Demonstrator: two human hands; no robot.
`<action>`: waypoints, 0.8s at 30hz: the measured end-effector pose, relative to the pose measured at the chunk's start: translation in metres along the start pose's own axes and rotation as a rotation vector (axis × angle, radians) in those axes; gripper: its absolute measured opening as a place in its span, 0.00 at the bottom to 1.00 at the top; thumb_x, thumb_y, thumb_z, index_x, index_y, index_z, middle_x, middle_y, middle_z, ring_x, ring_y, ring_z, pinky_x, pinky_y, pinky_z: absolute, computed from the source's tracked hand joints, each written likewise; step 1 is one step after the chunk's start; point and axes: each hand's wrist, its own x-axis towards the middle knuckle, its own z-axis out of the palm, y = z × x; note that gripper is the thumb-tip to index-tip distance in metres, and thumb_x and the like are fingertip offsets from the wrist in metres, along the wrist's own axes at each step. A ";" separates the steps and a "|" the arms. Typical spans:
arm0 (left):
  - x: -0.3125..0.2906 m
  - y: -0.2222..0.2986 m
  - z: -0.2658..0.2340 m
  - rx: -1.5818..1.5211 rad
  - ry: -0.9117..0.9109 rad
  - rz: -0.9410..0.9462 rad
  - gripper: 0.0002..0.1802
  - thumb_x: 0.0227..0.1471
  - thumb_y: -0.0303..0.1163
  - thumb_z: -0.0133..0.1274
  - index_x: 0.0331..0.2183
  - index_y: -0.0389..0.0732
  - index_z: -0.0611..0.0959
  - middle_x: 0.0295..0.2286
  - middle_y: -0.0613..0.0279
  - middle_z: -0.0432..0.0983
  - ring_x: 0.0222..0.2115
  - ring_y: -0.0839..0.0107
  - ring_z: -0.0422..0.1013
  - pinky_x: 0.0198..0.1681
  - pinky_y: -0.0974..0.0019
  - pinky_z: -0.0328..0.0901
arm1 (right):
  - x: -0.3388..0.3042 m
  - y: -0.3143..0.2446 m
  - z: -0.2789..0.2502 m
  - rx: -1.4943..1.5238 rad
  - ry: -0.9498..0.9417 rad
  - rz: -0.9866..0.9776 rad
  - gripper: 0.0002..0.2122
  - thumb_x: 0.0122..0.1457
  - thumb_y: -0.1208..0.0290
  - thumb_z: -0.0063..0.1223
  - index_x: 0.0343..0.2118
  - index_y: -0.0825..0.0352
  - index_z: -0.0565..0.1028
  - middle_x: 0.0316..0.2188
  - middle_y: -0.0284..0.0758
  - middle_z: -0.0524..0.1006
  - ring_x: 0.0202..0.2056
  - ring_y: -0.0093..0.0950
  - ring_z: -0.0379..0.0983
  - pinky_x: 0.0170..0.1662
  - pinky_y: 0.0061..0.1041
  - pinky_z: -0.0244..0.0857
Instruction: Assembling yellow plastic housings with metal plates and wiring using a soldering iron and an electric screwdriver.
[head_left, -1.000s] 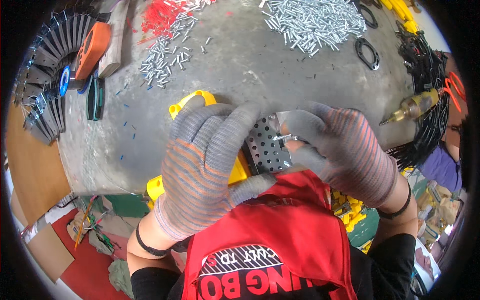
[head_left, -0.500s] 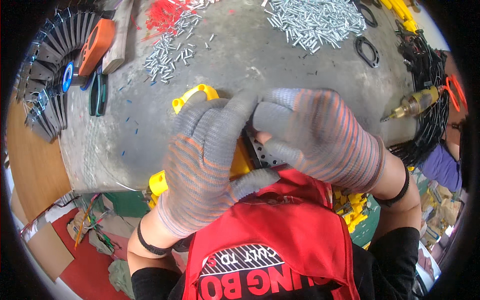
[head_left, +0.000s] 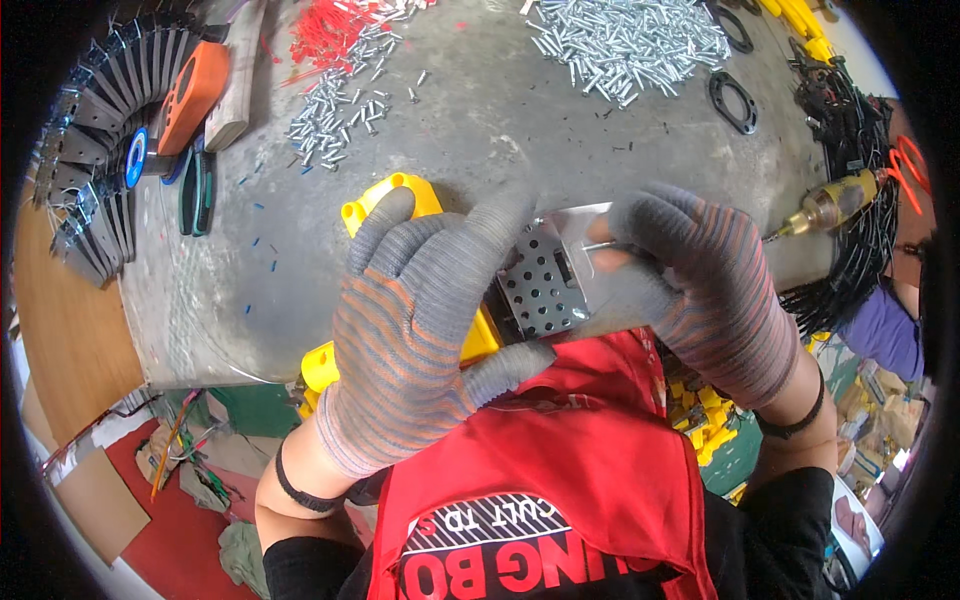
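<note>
My gloved left hand [head_left: 420, 290] is closed over a yellow plastic housing [head_left: 418, 192], its thumb along the near side. The yellow body shows above the fingers and at the lower left; the palm hides much of it. Joined to its right side is a perforated metal plate [head_left: 543, 290] with round holes and a raised, shiny metal edge. Just right of the plate, my gloved right hand [head_left: 665, 265] pinches a thin silver piece, seemingly a screw [head_left: 600, 246]. Motion blurs these fingertips, and the glove covers part of the piece.
Silver screws lie in a large pile [head_left: 630, 45] and a smaller one [head_left: 340, 115]. Black oval rings [head_left: 733, 103] and a yellow screwdriver-like power tool [head_left: 835, 207] are at right, beside black cables [head_left: 850, 130]. Left are pliers [head_left: 197, 188], an orange tool [head_left: 193, 95] and metal brackets [head_left: 90, 205].
My right hand has moved right and slightly down, away from the left fingers. The perforated plate and the thin silver piece now show. My left hand stays nearly still on the housing.
</note>
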 end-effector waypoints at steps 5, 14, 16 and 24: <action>0.002 0.002 0.001 -0.006 -0.022 0.008 0.57 0.29 0.55 0.69 0.57 0.34 0.66 0.38 0.55 0.78 0.47 0.50 0.69 0.60 0.45 0.51 | -0.010 -0.005 -0.004 -0.091 -0.063 -0.062 0.07 0.49 0.73 0.60 0.31 0.67 0.75 0.26 0.40 0.72 0.27 0.42 0.71 0.31 0.33 0.65; -0.003 0.000 0.000 -0.045 -0.044 0.043 0.53 0.26 0.42 0.72 0.56 0.39 0.68 0.50 0.54 0.71 0.50 0.51 0.66 0.61 0.45 0.51 | -0.014 -0.016 0.029 0.147 -0.041 -0.182 0.06 0.49 0.73 0.59 0.30 0.63 0.75 0.29 0.37 0.74 0.31 0.42 0.72 0.34 0.38 0.66; -0.003 -0.001 0.000 -0.051 -0.041 0.050 0.53 0.26 0.41 0.72 0.56 0.39 0.69 0.50 0.55 0.71 0.50 0.51 0.66 0.61 0.45 0.51 | -0.016 -0.019 0.031 0.170 0.067 -0.091 0.07 0.43 0.79 0.62 0.27 0.63 0.78 0.25 0.34 0.73 0.29 0.36 0.72 0.32 0.32 0.66; -0.006 -0.001 0.001 -0.054 -0.054 0.047 0.51 0.30 0.40 0.71 0.57 0.40 0.68 0.50 0.55 0.71 0.51 0.52 0.66 0.61 0.44 0.51 | -0.025 -0.030 0.039 -0.055 0.028 -0.169 0.11 0.45 0.73 0.60 0.34 0.63 0.77 0.31 0.36 0.76 0.31 0.38 0.74 0.33 0.33 0.69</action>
